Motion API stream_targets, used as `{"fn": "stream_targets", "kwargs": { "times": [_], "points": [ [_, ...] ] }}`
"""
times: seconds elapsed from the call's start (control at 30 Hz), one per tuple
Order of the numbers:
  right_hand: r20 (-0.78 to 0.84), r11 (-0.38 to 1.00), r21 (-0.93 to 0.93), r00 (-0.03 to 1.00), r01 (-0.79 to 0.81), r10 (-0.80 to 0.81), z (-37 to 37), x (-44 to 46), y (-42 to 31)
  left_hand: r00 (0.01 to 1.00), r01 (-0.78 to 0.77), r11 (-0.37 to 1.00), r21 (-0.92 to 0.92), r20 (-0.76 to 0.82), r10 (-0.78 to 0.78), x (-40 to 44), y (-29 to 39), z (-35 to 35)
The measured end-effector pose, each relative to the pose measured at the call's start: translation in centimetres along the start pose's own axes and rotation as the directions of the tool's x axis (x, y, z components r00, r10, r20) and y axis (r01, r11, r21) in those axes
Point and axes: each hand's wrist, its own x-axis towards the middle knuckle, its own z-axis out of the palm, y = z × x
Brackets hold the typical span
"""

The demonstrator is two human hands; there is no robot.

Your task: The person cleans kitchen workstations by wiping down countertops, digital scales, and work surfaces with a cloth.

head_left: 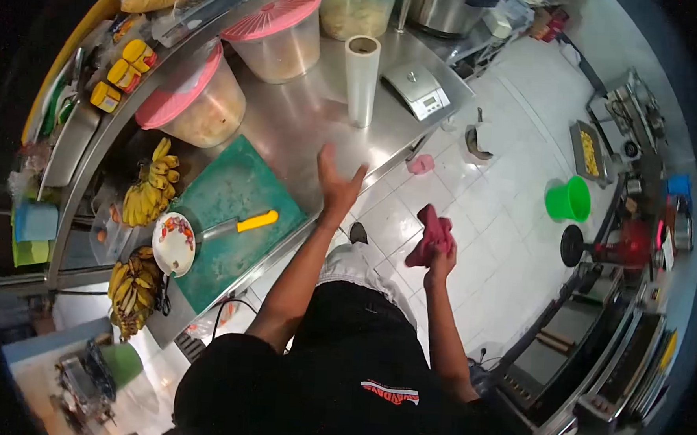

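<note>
My right hand (441,262) grips a dark red cloth (429,236) in front of my body, over the tiled floor. Above the near edge of the steel counter (298,120), my left hand (339,187) has its fingers spread and holds nothing. A roll of clear plastic film (361,80) stands upright on the counter beyond it. To the left lies a green cutting board (235,204). On the board rest a knife (242,225) with a yellow handle and, at its left edge, a white plate (172,251) with chopped red pieces.
Lidded tubs (274,48) line the back of the counter near a digital scale (418,91). Bananas (151,191) lie left of the board. On the floor are a pink cloth (421,164) and a banana peel (476,141). A green bucket (568,199) and a stove (562,347) are at right.
</note>
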Motion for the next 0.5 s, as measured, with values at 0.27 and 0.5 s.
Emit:
{"fn": "stream_targets", "kwargs": {
  "times": [0.27,0.5],
  "points": [
    [0.414,0.671,-0.297,0.725,0.679,-0.55,13.0,8.9,-9.2,0.974,-0.049,0.959,0.28,-0.199,0.108,12.9,2.3,7.9],
    [0.853,0.287,-0.308,0.397,0.907,-0.338,19.9,15.8,-7.1,0.981,0.054,0.966,0.252,-0.196,-0.003,14.7,-0.2,8.8]
  ]
}}
